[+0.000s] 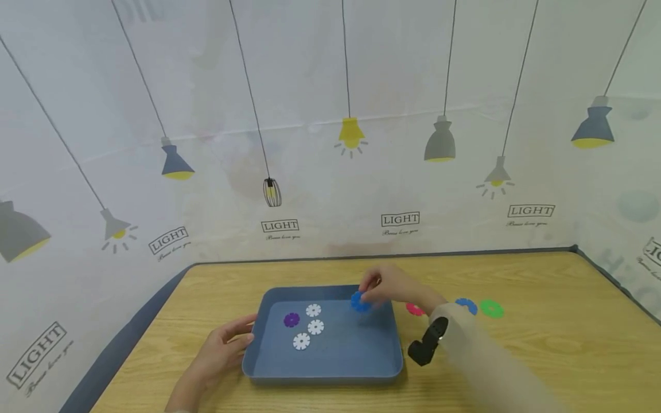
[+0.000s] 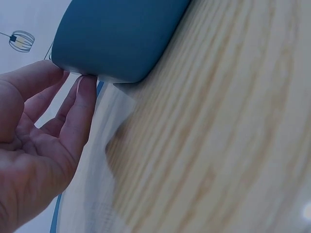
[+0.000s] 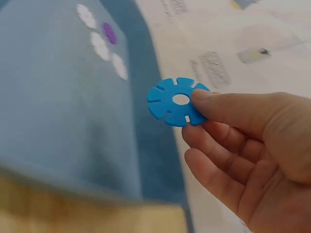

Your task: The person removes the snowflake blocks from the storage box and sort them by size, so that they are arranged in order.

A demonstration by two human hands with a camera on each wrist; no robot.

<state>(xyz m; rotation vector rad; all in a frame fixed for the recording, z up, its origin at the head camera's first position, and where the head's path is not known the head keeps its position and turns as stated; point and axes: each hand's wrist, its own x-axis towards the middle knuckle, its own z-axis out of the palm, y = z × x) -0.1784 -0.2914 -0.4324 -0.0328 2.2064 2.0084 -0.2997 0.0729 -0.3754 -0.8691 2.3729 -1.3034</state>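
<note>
A blue flower-shaped plastic disc (image 3: 164, 105) with slots round its edge is pinched between the thumb and fingers of my right hand (image 1: 388, 285). That hand is above the back right part of the blue-grey tray (image 1: 356, 350). On the tray floor lie a purple disc (image 1: 291, 320) and white discs (image 1: 315, 327), spread over the left half. My left hand (image 1: 222, 350) holds the tray's left side, thumb and fingers bent at its wall and rim. Seen from the left wrist, the fingertips (image 2: 86, 87) meet the tray wall; part of them is hidden behind it.
On the wooden table (image 1: 547, 344), right of the tray, lie a pink disc (image 1: 415, 309), another blue disc (image 1: 467, 306) and a green disc (image 1: 492, 308). My right forearm passes in front of them. A lamp-patterned curtain (image 1: 310, 143) stands behind the table.
</note>
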